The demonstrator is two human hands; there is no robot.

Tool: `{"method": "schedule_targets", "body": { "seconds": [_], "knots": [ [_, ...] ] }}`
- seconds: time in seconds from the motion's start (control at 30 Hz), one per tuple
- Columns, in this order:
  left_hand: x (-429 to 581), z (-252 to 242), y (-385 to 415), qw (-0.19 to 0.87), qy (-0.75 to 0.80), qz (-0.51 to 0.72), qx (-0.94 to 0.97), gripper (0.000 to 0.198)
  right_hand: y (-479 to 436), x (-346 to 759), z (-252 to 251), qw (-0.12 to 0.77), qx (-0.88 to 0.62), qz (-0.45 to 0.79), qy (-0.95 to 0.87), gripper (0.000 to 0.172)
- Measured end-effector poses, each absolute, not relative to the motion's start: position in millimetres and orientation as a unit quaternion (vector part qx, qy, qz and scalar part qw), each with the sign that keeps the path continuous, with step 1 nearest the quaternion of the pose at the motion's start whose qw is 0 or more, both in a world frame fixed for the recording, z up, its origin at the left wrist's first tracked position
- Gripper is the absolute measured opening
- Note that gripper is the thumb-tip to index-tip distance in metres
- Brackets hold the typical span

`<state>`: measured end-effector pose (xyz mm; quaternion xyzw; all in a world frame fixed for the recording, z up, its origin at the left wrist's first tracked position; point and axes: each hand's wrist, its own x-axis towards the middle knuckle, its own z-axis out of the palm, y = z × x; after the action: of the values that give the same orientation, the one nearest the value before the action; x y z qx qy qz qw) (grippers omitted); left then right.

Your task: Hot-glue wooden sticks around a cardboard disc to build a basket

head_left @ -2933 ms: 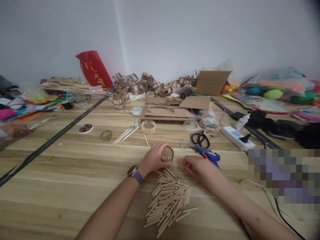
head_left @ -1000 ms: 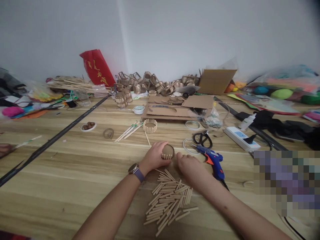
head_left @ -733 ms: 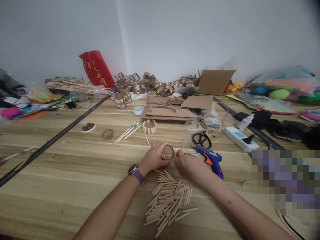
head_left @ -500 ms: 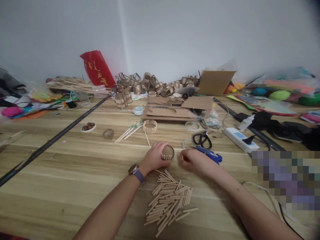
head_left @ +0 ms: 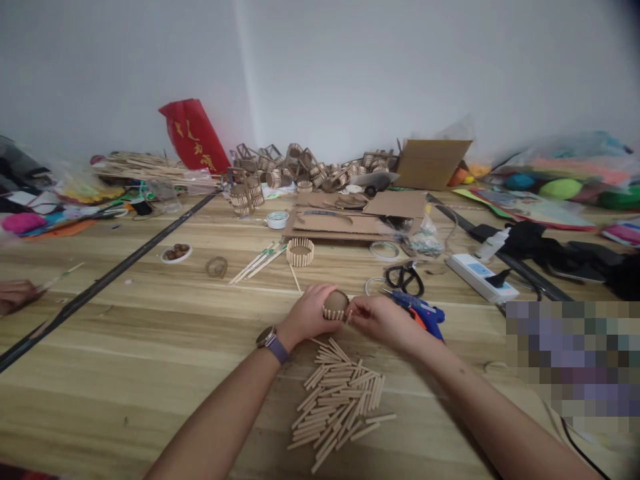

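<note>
Stick-sided cardboard cup (head_left: pixel 335 305) just beyond heap of cut sticks (head_left: pixel 343 403) on table (head_left: pixel 200 413); left hand (head_left: pixel 311 315) curled around it. Right hand (head_left: pixel 373 317), apart moments ago, now at cup's right edge, fingers pinched on apparently one short stick (head_left: pixel 349 318), partly hidden; likely adding to wall.

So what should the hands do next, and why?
Probably press the small stick onto the right side of the round piece: the right hand holds it close to that edge, similar sticks line the near side, and the left hand grips the piece.
</note>
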<state>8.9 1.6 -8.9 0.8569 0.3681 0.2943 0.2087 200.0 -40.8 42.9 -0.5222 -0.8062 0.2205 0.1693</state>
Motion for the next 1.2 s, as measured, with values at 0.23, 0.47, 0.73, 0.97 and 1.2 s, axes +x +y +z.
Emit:
{"method": "schedule_targets", "body": {
  "seconds": [0.23,0.47,0.73,0.97,1.2],
  "knots": [
    [8.9,-10.2,2.1,0.201,0.357,0.301,0.861,0.073,-38.2,199.7,35.5,0.219,-0.472,0.210,-0.827,0.011],
    [9.1,-7.1,0.3,0.205,0.353,0.303,0.861,0.070,-34.0,200.7,25.7,0.244,-0.446,0.220,-0.833,0.012],
    [9.9,-4.6,-0.5,0.213,0.359,0.297,0.859,0.070,-32.2,203.0,21.8,0.254,-0.433,0.209,-0.839,0.015],
    [10.3,-3.7,-1.0,0.210,0.355,0.300,0.860,0.066,-34.3,199.3,23.3,0.256,-0.439,0.171,-0.844,0.015],
    [10.3,-3.1,-1.2,0.218,0.363,0.303,0.854,0.066,-39.3,197.8,27.0,0.231,-0.468,0.112,-0.846,0.015]
  ]
}}
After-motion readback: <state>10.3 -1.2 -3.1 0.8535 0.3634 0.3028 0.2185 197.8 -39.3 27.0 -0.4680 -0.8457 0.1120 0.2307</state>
